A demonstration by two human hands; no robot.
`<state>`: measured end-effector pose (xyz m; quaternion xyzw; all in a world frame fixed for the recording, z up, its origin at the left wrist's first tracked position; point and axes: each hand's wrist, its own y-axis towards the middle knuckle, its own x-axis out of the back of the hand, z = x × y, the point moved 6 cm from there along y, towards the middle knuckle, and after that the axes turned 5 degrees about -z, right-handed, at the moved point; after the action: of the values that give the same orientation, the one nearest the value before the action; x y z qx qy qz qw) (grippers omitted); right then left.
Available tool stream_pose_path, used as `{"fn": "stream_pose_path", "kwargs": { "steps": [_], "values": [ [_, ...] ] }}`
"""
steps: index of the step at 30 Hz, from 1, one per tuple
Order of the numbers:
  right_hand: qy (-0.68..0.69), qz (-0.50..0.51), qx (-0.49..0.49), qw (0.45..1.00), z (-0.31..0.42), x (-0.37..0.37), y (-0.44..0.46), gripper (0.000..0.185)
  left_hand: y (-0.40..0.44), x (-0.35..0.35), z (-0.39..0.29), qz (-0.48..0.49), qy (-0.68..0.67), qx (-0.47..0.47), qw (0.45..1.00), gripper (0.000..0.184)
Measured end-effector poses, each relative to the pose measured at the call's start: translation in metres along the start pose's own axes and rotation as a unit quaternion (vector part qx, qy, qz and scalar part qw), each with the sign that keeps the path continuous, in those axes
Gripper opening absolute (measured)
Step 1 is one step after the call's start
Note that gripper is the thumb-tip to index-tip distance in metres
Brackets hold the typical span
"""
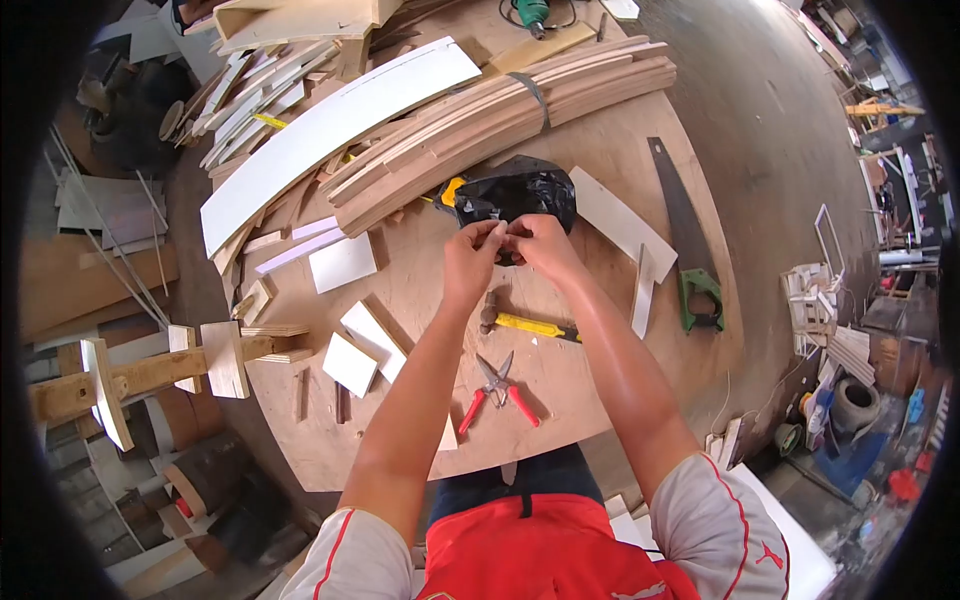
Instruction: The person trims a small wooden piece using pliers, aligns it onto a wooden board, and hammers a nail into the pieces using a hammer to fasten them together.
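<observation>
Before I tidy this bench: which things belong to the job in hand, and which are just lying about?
In the job, seemingly:
left hand
right hand
black bag

Lying about, seemingly:
hammer
shears
saw
drill
bundled strips

Woodworking workshop: bundled wood strips (500, 128), handsaw (682, 220), hammer (530, 325), green drill (534, 14), board offcuts (350, 365).
</observation>
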<state>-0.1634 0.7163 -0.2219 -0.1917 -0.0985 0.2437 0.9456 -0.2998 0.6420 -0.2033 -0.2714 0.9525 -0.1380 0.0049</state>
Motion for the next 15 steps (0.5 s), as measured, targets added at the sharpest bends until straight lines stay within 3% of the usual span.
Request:
{"fn": "stream_pose_path", "kwargs": {
  "steps": [3,15],
  "values": [
    [0.017,0.008,-0.001,1.000,-0.001,-0.008,-0.007,0.013,0.007,0.006,0.019,0.013,-0.043,0.078,0.996,0.027],
    [0.175,0.017,-0.054,0.983,-0.011,-0.038,-0.051,0.014,-0.026,0.043,0.016,0.049,-0.078,0.076,0.993,0.027]
  ]
}}
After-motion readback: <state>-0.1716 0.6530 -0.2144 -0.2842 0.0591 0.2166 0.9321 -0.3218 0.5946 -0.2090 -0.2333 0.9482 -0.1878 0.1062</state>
